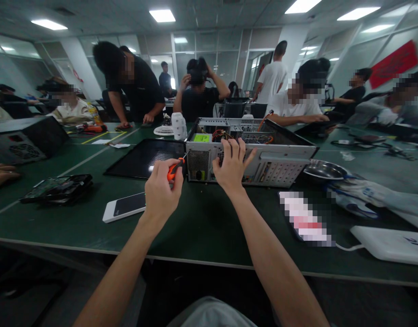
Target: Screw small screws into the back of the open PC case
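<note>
My left hand (164, 188) is closed around the orange and black handle of a screwdriver (174, 170). Its thin shaft points up and to the right, toward the left corner of an opened computer case (280, 154). Against the back panel of that case, my right hand (232, 165) rests with its fingers spread, the fingertips at the top edge. Inside the case, a power supply with a yellow-green label (202, 137) and several coloured wires show. A black side panel (145, 156) lies flat just left of the case.
A white and dark phone-like device (125, 207) and stacked circuit boards (59, 188) lie on the left. On the right are a metal bowl (326, 170), gloves (361, 197), a phone (306, 220) and a white power bank (389, 245). Several people work around the green table (209, 240).
</note>
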`<state>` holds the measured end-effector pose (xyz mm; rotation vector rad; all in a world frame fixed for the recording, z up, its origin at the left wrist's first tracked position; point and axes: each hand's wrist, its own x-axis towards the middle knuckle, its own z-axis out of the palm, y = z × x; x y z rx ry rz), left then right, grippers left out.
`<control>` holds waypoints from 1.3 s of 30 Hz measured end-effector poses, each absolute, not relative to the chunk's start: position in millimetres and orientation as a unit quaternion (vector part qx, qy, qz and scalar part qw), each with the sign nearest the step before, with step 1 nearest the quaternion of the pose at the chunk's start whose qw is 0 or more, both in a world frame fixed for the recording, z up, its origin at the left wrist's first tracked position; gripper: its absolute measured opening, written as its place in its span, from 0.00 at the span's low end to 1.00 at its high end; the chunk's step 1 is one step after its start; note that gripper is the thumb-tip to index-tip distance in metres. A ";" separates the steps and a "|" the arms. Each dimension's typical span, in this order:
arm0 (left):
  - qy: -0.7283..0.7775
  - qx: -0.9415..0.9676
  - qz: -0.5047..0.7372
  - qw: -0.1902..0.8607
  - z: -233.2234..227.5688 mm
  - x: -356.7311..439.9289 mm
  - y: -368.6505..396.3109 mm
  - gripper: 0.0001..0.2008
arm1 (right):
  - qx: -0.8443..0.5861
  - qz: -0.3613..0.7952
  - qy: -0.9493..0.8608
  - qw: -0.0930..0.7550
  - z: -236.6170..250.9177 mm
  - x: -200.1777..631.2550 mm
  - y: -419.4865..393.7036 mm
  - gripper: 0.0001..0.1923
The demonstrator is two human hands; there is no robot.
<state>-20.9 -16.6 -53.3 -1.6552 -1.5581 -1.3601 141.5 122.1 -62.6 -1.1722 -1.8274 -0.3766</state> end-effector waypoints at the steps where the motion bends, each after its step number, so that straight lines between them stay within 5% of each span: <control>1: -0.568 -0.609 -0.495 0.248 -54.0 -20.9 -16.7 0.11 | -0.475 -0.154 -0.740 0.451 -62.4 141.5 121.9 0.30; 33: -0.474 -0.613 -0.549 0.314 -62.5 -19.4 -19.9 0.07 | -0.484 -0.160 -0.742 0.435 -63.1 141.0 122.9 0.29; 39: -0.550 -0.630 -0.534 0.126 -71.3 -21.1 -22.6 0.10 | -0.481 -0.151 -0.741 0.443 -62.3 141.2 122.1 0.29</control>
